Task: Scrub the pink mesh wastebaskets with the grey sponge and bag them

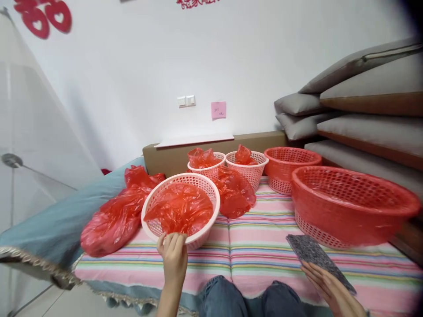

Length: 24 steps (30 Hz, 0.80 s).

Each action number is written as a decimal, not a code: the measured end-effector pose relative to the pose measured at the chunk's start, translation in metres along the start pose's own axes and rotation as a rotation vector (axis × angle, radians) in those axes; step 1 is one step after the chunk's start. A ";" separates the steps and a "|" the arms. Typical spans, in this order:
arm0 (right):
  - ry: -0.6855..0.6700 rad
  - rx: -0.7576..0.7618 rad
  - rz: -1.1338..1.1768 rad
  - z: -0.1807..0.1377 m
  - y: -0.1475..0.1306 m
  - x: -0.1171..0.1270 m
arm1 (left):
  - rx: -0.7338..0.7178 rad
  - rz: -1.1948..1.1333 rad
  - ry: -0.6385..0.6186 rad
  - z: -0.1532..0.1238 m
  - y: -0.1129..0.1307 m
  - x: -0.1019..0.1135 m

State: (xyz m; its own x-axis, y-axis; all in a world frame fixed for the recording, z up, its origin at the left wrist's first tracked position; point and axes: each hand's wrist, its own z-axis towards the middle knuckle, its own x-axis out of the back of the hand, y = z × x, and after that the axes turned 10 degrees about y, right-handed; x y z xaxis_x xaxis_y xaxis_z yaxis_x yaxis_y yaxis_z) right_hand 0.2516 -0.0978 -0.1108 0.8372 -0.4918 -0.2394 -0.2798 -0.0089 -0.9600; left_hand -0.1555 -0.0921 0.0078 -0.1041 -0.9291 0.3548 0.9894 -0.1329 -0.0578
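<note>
My left hand (172, 247) is closed on the near rim of a pale pink plastic basket (214, 207), which tips toward me. Crumpled red plastic bag (185, 207) lies loosely inside it. At lower right, my right hand (327, 286) has its fingers stretched out flat beside the near edge of a folded dark grey cloth (319, 257). Whether the fingertips touch the cloth, I cannot tell. Left of the basket lies a bulky red plastic bag (115, 218) with something pinkish inside; another red bag (234, 193) sits just behind the basket on the right.
Two more pink baskets (253, 171) with red bags stand at the back. Two red baskets, a small one (280, 176) and a large one (330, 215), stand right. Grey cushions (370, 127) are stacked far right. Striped cloth (261, 246) covers the seat.
</note>
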 end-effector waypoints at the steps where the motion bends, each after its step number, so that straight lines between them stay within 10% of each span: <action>1: -0.041 0.032 0.001 -0.007 -0.004 -0.008 | 0.000 -0.034 0.005 0.001 0.011 0.007; 8: -0.242 0.421 -0.060 -0.046 -0.039 -0.057 | 0.038 -0.523 -0.063 0.018 0.102 0.013; 16: 0.233 0.730 -0.309 -0.044 -0.112 -0.042 | 0.072 -0.695 -0.124 -0.001 0.168 0.001; 24: -0.437 0.844 -0.985 -0.004 -0.178 -0.099 | 0.079 -0.812 -0.151 -0.013 0.183 0.011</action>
State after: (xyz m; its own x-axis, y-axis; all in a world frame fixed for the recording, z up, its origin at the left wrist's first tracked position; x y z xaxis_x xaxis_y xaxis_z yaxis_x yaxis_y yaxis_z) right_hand 0.2165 -0.0504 0.0847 0.6438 -0.2767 0.7134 0.7499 0.4139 -0.5161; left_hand 0.0231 -0.1313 -0.0113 -0.7801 -0.4975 0.3794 0.6169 -0.7126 0.3341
